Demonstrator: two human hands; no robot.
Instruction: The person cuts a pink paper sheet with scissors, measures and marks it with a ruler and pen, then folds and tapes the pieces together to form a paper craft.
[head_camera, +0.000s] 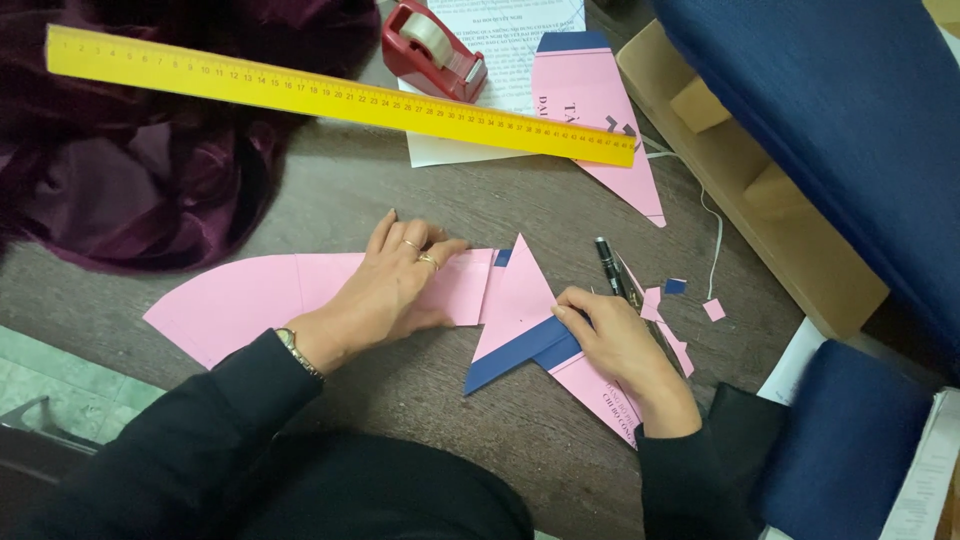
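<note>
— So, what have the 2 hands got?
— The left hand (395, 285) lies flat, fingers spread, pressing the curved pink sheet (260, 297) just below the yellow ruler (330, 95). The right hand (615, 335) holds a pen (611, 268), fingertips pinning a pink and blue triangle (520, 300), further below the ruler.

1. The left hand (395, 285) lay palm down, flat, fingers stretched forward and close together, with rings on two fingers and a watch at the wrist.
2. The right hand (615, 335) rested lower, fingers curled inward, fingertips pressing down.
3. Both forearms wore dark sleeves, angled inward.
</note>
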